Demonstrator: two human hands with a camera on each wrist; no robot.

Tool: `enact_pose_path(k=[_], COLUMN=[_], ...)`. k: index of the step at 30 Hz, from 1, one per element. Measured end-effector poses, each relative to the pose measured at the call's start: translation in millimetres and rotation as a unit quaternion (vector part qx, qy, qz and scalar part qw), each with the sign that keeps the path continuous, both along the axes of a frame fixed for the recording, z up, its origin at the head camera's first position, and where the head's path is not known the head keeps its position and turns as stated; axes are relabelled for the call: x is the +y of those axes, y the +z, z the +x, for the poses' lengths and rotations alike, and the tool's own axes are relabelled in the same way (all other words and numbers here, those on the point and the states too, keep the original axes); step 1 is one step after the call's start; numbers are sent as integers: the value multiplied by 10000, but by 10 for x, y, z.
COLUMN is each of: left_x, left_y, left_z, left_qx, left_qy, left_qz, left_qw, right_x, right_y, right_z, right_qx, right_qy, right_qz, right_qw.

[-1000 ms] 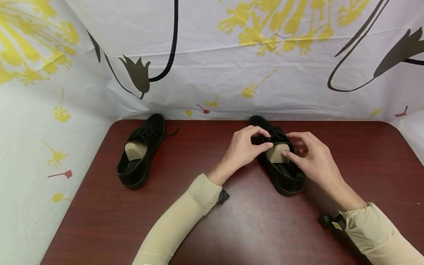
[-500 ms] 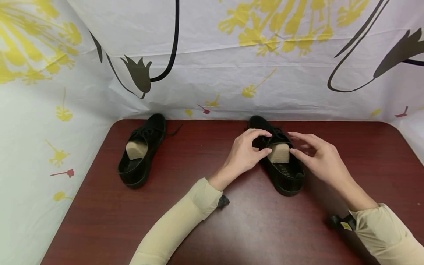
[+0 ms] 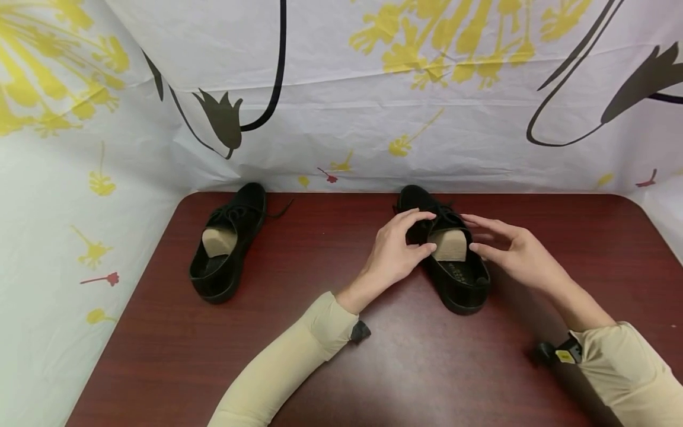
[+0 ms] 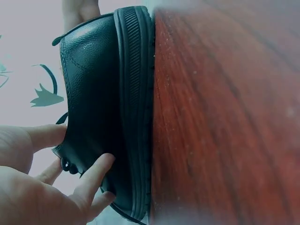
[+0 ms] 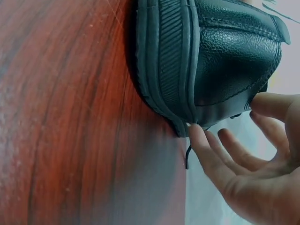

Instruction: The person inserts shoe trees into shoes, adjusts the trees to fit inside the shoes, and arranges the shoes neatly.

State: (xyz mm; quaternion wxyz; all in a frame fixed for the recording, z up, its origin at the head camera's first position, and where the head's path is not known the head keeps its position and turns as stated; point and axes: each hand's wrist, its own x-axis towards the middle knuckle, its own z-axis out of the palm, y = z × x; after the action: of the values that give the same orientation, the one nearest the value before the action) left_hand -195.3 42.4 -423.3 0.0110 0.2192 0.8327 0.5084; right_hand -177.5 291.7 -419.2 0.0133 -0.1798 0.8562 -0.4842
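A black lace-up shoe (image 3: 459, 296) stands on the table, toe toward the back, with a tan tongue (image 3: 450, 245) showing in its opening. My left hand (image 3: 395, 252) is at its left side; in the left wrist view the thumb meets the collar edge and the spread fingers (image 4: 89, 180) lie against the side near the laces. On the other side is my right hand (image 3: 525, 258), thumb at the opening's edge. The right wrist view shows one of its fingertips (image 5: 196, 133) right at the sole. Another black lace-up shoe (image 3: 213, 287) stands far left, untouched.
The dark red-brown table (image 3: 299, 332) meets a white patterned cloth (image 3: 341, 89) along its back edge, and the cloth continues on the left and right. One loose lace (image 3: 280, 212) trails from the left shoe.
Both thumbs have moved from the tongue out toward the sides of the shoe's opening. My right hand and forearm have shifted slightly right. The left shoe has stayed put.
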Motion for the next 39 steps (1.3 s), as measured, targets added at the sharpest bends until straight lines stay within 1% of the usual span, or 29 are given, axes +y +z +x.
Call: enact_pose_path(k=[2,6,10,14,17,21,25,29,32,36,39], left_x=[2,15,33,43,48,54,55,45,29,13,8], left_y=[-11,-34,-47,-47,-44,-30,-20,-44,-66,-77,-76], left_z=[15,38,40,39,51,68,69,48,21,-8,-23], left_qx=[15,169,389,436,273,36,65,192,208,82,-35], left_qy=[3,44,126,167,75,-17,97,190,200,191,190], left_qz=[-30,-173,-288,-341,-259,-140,-180,-161,5,234,341], left_qw=[10000,9997,9987,9983,9993,9999,9998,9995,9996,9995,9992], right_x=[15,33,41,41,42,43,37,35,31,24,18], right_y=[-10,-22,-21,-12,-6,3,10,9,8,0,-2], right_z=[-8,-32,-56,-72,-71,-68,-72,-70,-69,-70,-65], right_qx=[-208,-553,-941,-1216,-1222,-1057,-987,-1109,-1252,-1338,-1324], right_qy=[86,257,369,453,450,422,455,483,535,618,666], right_qz=[-64,-256,-508,-600,-517,-373,-356,-461,-640,-845,-884], right_qw=[9997,9978,9936,9897,9901,9928,9934,9916,9886,9855,9850])
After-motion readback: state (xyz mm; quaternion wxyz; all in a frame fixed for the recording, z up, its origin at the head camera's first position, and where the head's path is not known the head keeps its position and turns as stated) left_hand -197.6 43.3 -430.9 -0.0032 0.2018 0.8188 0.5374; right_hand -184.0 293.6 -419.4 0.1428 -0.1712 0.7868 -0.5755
